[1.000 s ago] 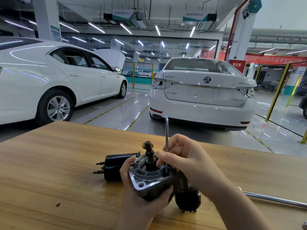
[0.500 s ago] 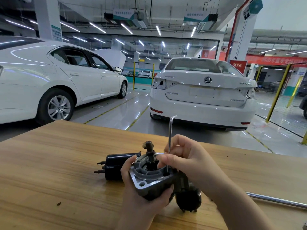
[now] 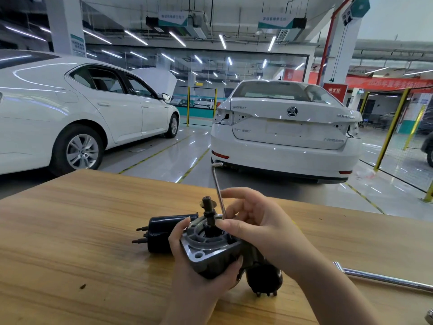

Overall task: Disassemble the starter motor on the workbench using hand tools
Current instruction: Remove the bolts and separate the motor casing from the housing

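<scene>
The starter motor [image 3: 210, 252] stands nose-up on the wooden workbench [image 3: 70, 231], its grey aluminium housing and dark pinion shaft facing me. My left hand [image 3: 199, 277] grips the housing from below and the left. An L-shaped hex key [image 3: 219, 191] stands in the housing, leaning left, its short arm at the top pointing right. My right hand [image 3: 253, 221] pinches the key's long shaft just above the housing. A black cylindrical part, the solenoid [image 3: 164, 233], lies behind the motor on the left.
A long chrome bar [image 3: 384, 279] lies on the bench at the right. A metal piece [image 3: 430, 316] peeks in at the bottom right corner. Beyond the bench's far edge stand two white cars on the workshop floor.
The hex key has been turned: its short arm pointed left, now it points right, and the shaft leans further left. My left hand keeps the same hold on the housing.
</scene>
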